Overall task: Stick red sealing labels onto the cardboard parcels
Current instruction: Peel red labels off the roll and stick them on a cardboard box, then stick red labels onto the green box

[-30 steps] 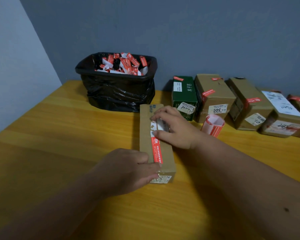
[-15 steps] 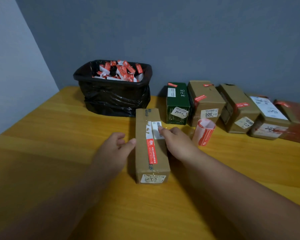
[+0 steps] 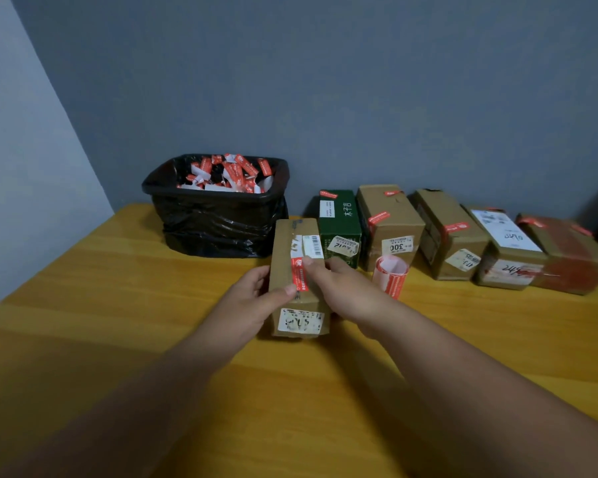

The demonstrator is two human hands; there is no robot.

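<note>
Gripping the long cardboard parcel (image 3: 299, 288) from both sides, the left hand (image 3: 256, 300) wraps its left face with the thumb lying over the top edge, while the right hand (image 3: 342, 291) holds the right face, its thumb resting on the red sealing label (image 3: 298, 274) stuck lengthwise along the parcel's top. The parcel sits on the yellow wooden table (image 3: 118, 305) with a white sticker on its near end and a barcode sticker farther up. Just right of the right hand stands a curled roll of red labels (image 3: 390, 276). Behind it, a row of parcels lines the wall: a green box (image 3: 339, 219), then brown boxes (image 3: 389, 219), each already bearing red labels. To the left of the green box, touching the wall, sits a bin lined with a black bag (image 3: 218, 219), filled with red and white label scraps (image 3: 228, 174).
</note>
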